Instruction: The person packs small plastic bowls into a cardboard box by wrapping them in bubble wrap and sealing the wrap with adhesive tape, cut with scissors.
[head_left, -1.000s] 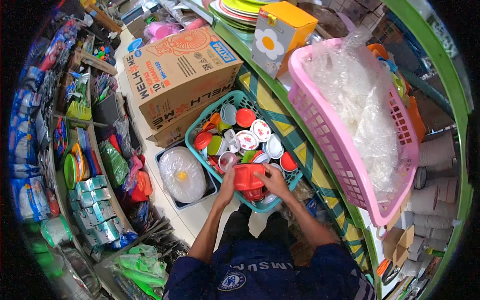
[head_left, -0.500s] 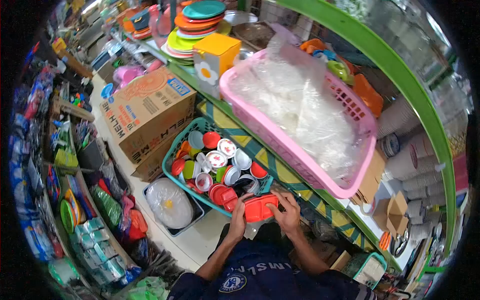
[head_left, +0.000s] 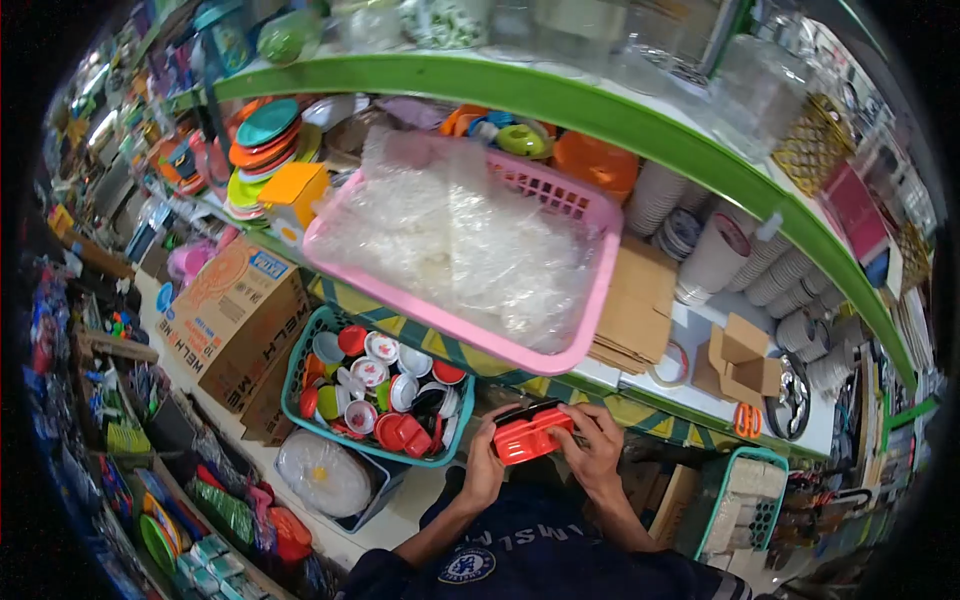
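A red compartmented plastic piece point(head_left: 532, 438) with a dark edge or dark piece along its back is held between both hands in front of the chest. My left hand point(head_left: 484, 462) grips its left end. My right hand point(head_left: 592, 446) holds the right end, with its fingers over the near and far sides. To the left stands a teal basket point(head_left: 300, 408) of small dishes and lids in red, white and green. Another red compartmented piece point(head_left: 402, 433) lies in that basket. Any label or detail on the held piece is too small to read.
A pink basket point(head_left: 430, 322) filled with clear plastic wrap sits on the shelf ahead. Cardboard boxes point(head_left: 238, 318) stand at the left, beside a grey bin point(head_left: 378, 492). A small open carton point(head_left: 742, 362) and stacked cups are at the right. A green shelf edge point(head_left: 560, 110) crosses above.
The view has turned to the right, so the baskets appear farther left. The red piece is now apart from the teal basket and tilted, with a dark part showing behind it.
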